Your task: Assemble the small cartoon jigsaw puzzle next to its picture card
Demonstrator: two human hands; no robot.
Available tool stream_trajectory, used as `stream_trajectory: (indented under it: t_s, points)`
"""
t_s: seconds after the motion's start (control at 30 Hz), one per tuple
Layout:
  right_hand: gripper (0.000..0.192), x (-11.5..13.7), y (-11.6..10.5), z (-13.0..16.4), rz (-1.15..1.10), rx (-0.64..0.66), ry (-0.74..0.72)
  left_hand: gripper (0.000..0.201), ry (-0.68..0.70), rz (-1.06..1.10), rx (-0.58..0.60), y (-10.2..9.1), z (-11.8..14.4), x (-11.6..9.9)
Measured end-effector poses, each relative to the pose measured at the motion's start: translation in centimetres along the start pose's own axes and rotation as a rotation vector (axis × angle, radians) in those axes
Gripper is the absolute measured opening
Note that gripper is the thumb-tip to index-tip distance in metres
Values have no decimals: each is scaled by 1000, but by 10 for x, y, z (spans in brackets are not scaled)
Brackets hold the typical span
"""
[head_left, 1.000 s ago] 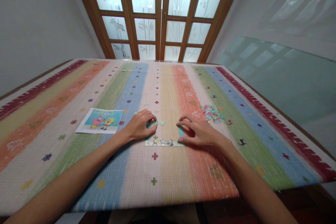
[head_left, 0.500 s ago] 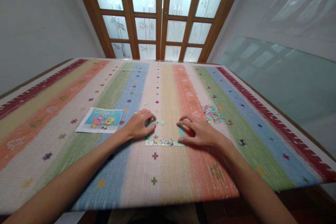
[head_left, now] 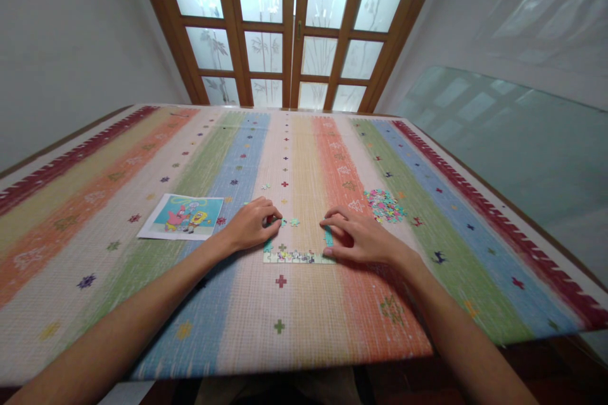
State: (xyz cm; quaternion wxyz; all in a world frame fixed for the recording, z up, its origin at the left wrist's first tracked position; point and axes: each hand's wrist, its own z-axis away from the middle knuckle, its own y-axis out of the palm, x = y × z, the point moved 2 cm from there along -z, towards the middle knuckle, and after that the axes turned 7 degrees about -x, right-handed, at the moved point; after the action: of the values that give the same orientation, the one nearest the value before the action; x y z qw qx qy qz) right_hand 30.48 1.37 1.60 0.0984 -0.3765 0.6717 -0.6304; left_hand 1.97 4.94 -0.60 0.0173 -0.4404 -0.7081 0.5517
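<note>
Two hands are on the table: one left hand (head_left: 251,225) and one right hand (head_left: 361,238), both near the frame's centre. One reference picture (head_left: 183,216) lies at centre left. One joined strip of puzzle pieces (head_left: 297,257) sits between the hands, one heap of loose pieces (head_left: 383,204) lies right of centre (too small to count), and two single pieces (head_left: 294,223) lie just above the strip.

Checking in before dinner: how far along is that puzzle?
Done: only the bottom edge strip looks joined. In hand: the left hand pinches a piece at the left side; the right hand rests by the teal right side. Left: the loose pile, most of it.
</note>
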Motion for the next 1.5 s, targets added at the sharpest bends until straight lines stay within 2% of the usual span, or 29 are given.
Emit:
stream_trajectory:
  t_s: [0.7, 0.87, 1.07, 1.5]
  points:
    - [53, -2, 1, 1, -10, -1, 2, 17, -21, 49, -28, 0, -6, 2]
    - [54, -1, 0, 0, -17, 0, 5, 15, 15, 39, -45, 0, -7, -5]
    - [54, -1, 1, 0, -14, -3, -1, 18, 41, 52, 1, 8, -6, -17]
    - [54, -3, 2, 0, -10, -8, -8, 12, 54, 37, -8, 15, -8, -17]
